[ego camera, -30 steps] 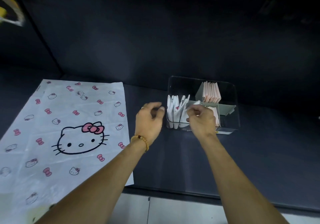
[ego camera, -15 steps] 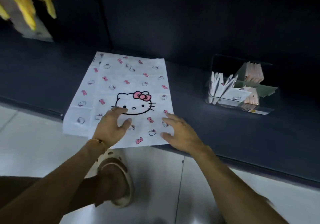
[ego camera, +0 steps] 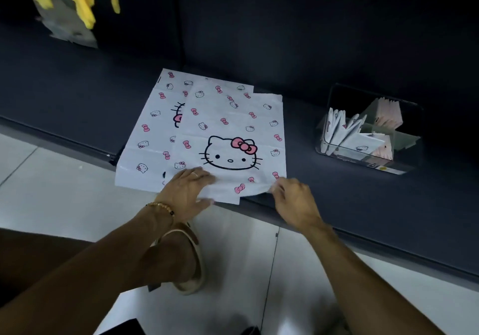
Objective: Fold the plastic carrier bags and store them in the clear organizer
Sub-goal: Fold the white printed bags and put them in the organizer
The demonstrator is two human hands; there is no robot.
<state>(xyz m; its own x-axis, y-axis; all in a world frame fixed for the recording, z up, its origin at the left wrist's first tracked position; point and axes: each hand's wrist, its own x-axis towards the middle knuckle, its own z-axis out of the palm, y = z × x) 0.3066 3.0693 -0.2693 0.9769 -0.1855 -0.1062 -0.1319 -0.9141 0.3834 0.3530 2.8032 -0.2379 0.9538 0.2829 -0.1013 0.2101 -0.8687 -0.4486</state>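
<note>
Both hands have come away from the organizer [ego camera: 368, 137] and over to the bags. The top bag [ego camera: 230, 137] now lies slid askew over a second bag [ego camera: 147, 137], left of the organizer on the desk [ego camera: 363, 205]. The left hand [ego camera: 188, 189] presses flat, its grip released; the right hand [ego camera: 293, 199] seems to pinch the bag's near corner. A new fold begins.

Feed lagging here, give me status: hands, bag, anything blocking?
Left hand flat on top bag; right hand pinching its near corner. Second bag underneath. Organizer apart, right. Nothing blocking.
</note>
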